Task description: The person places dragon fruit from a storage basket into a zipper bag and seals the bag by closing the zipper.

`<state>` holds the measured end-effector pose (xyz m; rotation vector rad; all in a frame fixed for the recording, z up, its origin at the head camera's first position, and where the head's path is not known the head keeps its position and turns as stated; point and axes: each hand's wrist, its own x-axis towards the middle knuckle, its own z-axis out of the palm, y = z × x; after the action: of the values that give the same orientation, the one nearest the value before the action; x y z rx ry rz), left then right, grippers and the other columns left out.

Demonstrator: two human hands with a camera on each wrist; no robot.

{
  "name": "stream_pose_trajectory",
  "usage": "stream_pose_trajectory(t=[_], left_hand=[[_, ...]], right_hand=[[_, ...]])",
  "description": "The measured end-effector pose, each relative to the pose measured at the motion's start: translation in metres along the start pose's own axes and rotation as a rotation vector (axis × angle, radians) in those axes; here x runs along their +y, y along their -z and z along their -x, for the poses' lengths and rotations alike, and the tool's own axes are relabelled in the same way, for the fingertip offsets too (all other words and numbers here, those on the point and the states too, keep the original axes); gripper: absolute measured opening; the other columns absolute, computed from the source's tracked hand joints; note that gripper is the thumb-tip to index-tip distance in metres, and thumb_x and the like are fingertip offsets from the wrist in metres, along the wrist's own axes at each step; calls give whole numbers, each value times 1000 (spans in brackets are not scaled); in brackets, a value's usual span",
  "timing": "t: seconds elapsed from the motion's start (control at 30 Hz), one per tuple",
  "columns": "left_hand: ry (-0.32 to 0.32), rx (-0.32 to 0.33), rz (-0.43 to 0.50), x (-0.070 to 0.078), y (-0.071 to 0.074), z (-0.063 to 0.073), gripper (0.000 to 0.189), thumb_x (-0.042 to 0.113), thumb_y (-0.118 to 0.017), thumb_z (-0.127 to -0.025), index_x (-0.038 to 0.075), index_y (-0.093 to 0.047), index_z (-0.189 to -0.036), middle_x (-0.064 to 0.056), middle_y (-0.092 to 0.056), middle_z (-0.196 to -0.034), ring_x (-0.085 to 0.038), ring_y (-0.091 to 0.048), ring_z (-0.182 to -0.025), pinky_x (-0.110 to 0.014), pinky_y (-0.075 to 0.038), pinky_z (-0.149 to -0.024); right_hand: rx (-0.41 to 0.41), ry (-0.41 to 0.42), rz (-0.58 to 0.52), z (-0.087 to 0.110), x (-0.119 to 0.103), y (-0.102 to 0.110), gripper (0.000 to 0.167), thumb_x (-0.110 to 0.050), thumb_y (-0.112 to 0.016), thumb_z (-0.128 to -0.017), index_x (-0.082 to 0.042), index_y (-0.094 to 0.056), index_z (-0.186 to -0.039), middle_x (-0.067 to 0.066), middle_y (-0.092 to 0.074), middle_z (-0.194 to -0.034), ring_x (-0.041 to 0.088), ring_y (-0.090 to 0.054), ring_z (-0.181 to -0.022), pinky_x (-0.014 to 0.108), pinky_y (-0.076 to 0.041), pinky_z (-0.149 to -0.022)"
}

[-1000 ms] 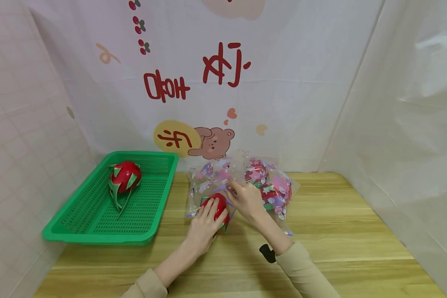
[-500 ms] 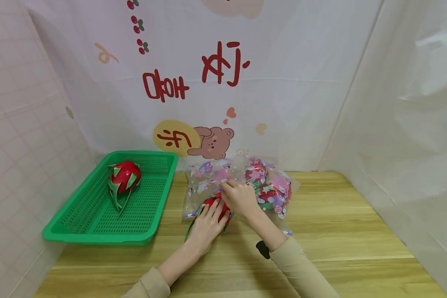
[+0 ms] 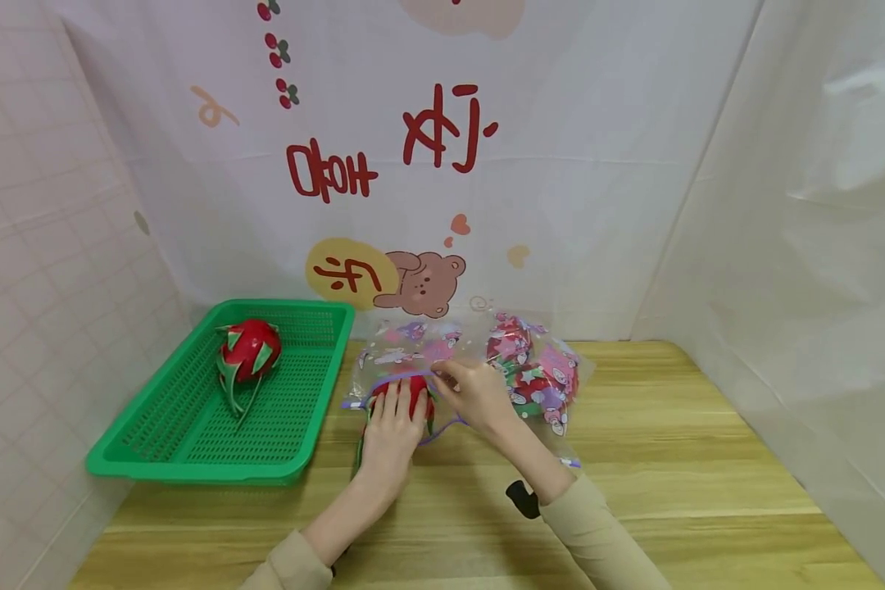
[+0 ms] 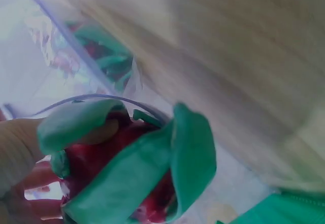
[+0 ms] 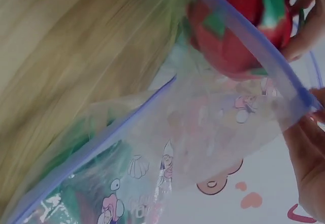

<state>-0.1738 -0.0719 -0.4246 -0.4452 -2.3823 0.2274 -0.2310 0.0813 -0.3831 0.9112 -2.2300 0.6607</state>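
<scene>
My left hand (image 3: 391,430) grips a red dragon fruit (image 4: 117,158) with green leafy scales, its fingers over the top and thumb round the side. The fruit sits at the mouth of a clear printed zip bag (image 3: 391,348), partly inside its purple-edged opening. With thumb and fingers my right hand (image 3: 475,397) pinches the bag's purple zip edge (image 5: 254,46), holding the mouth apart beside the fruit. Just right of that hand lies a second printed zip bag (image 3: 553,369) with red-and-green fruit in it.
A green plastic basket (image 3: 192,473) stands at the left with another dragon fruit (image 3: 249,352) inside. The wooden table (image 3: 671,459) meets a white printed cloth (image 3: 583,229) at the back. White sheeting hangs along the right side.
My left hand has moved slightly left and forward with the dragon fruit, which is now within the bag's mouth. The near bag has shifted left and its opening has spread.
</scene>
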Motion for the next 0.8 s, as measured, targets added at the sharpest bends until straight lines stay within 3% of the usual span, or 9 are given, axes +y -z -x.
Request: stream_pose_trajectory(t=[0.13,0.3,0.4,0.5,0.67,0.8], left_hand=[[66,-73,48,-6,13,-1,76,9,-90,-57,9,-59,-127,-20,-58,-120,-35,-57,-115,-41,-51,-96],[70,-60,77,-5,12,-2,69,6,-89,-58,8,-63,-121,-21,-60,-120,-36,-59,-110,-42,-54,-91],[34,-38,88,-4,2,1,64,7,-89,-59,8,-64,-118,-19,-59,-118,-33,-60,-103,-39,-55,-87],[-6,-40,84,-3,-9,6,65,9,-89,-59,8,-64,-119,-17,-55,-116,-30,-58,-97,-37,-54,-83],[-74,-84,22,-2,-19,12,78,14,-89,-58,9,-55,-128,-18,-51,-126,-32,-55,-108,-40,-51,-90],[-47,-11,-41,1,-26,12,63,24,-81,-72,3,-54,-125,-17,-56,-122,-32,-56,-106,-41,-50,-91]], right_hand=[[-47,3,-96,1,-8,1,12,-6,-68,-85,-4,-72,-95,7,-73,-82,14,-70,-67,23,-57,-62],[-10,19,-181,-2,-11,1,13,-2,-66,-85,-1,-72,-96,10,-74,-84,16,-71,-67,24,-57,-60],[13,24,-143,-3,-7,0,12,-2,-67,-85,-1,-73,-95,11,-74,-83,17,-71,-66,27,-57,-59],[7,26,-54,0,-2,-1,11,-4,-70,-83,-3,-74,-93,9,-74,-83,15,-69,-65,22,-56,-58],[30,86,82,2,1,-1,11,-5,-72,-81,-5,-75,-91,4,-72,-78,10,-64,-58,17,-51,-54],[72,145,148,0,-4,1,12,-6,-75,-78,-6,-76,-90,3,-70,-74,10,-63,-55,18,-51,-52]])
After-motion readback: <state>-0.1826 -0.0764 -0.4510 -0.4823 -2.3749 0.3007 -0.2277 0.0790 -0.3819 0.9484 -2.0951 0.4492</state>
